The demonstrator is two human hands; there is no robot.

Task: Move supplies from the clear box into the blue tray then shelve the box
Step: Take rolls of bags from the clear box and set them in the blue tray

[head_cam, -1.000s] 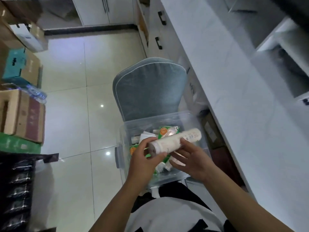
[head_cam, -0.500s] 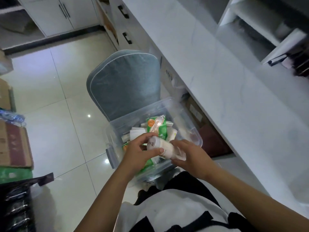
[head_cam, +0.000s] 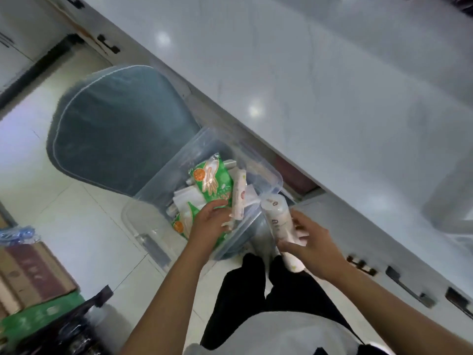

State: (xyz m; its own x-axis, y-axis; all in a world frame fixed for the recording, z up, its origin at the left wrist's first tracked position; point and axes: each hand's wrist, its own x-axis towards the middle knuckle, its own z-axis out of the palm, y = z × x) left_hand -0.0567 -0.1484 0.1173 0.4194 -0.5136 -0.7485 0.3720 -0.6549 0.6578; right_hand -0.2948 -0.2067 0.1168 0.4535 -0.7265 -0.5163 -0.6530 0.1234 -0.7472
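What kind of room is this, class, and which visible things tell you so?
Probably a home kitchen or utility room: a long white countertop, cabinet drawers with dark handles beneath it, and a cushioned chair on glossy floor tiles.

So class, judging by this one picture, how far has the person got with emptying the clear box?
Done: nothing shows as finished; no blue tray is in view. In hand: the right hand grips a white tube just outside the clear box, while the left hand reaches among its contents. Left: green glove packs, another tube and white packets remain inside, then shelving the box.
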